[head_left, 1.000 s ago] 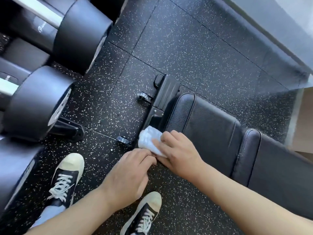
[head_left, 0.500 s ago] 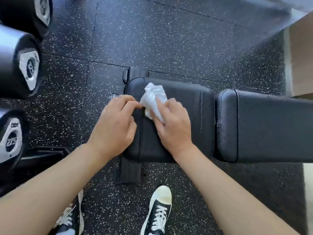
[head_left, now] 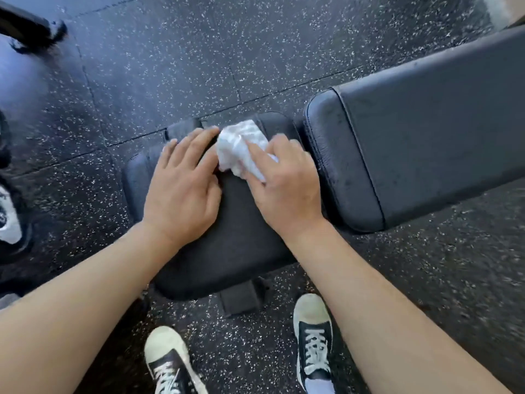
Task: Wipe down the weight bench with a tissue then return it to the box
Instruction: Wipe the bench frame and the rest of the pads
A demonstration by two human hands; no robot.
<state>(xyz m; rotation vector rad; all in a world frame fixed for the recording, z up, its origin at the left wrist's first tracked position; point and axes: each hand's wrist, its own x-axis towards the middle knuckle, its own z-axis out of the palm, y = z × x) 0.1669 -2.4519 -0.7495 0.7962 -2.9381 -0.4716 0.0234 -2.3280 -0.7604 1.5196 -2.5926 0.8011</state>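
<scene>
- two hands on the bench point(head_left: 227, 240): right hand point(head_left: 284, 189) curls round the tissue point(head_left: 241, 149), pressing it down to wipe.
- left hand point(head_left: 181, 183) lies flat, fingers straight, holding nothing, likely steadying.

Speckled rubber floor point(head_left: 255, 52), two black sneakers point(head_left: 314, 339) (white toecaps), dumbbells point(head_left: 11, 223) at left

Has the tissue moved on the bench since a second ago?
Yes. The tissue sat at the seat pad's end by the frame; now, under the right hand, it lies on the pad's top, closer to the back pad.
</scene>
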